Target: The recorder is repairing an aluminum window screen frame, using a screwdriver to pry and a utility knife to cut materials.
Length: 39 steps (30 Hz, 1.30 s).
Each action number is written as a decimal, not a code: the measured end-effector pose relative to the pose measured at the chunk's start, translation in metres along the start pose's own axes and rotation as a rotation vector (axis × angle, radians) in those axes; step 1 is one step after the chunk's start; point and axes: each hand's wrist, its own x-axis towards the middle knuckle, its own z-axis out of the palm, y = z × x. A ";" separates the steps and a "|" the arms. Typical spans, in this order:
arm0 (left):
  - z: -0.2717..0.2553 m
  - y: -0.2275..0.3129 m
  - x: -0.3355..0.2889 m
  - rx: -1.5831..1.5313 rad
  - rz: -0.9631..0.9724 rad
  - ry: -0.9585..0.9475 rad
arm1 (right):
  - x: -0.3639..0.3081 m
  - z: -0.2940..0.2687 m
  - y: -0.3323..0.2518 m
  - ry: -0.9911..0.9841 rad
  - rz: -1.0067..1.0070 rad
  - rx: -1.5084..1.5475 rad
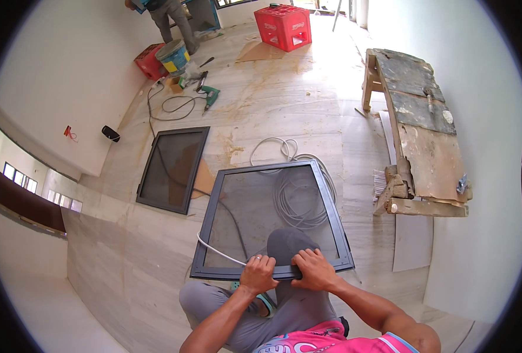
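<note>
The mesh screen [261, 206] is gripped along its near edge by the left hand [258, 274] and right hand [314, 269], above the legs [205, 300]. A white cord [219, 252] is led to the left hand. Beyond, a second screen [172, 169] and green drill [211, 97] are laid on the floor [314, 117].

White lettering [298, 26] on red crate [279, 36]

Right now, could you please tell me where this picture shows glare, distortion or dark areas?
In the head view: glare whitens the pale streaked floor beside the red plastic crate; lens distortion curves straight edges toward the rim; black fills the corners; the left hand and right hand on the dark-framed see-through panel look fairly sharp.
</note>
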 end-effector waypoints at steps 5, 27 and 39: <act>-0.016 0.006 0.004 0.053 0.008 0.029 | -0.002 0.003 0.002 -0.001 0.025 0.031; -0.043 -0.017 -0.004 0.201 0.040 0.046 | -0.014 0.004 0.010 0.104 0.056 0.072; -0.042 -0.018 -0.002 0.178 0.082 -0.009 | -0.015 -0.001 0.009 0.089 0.050 0.056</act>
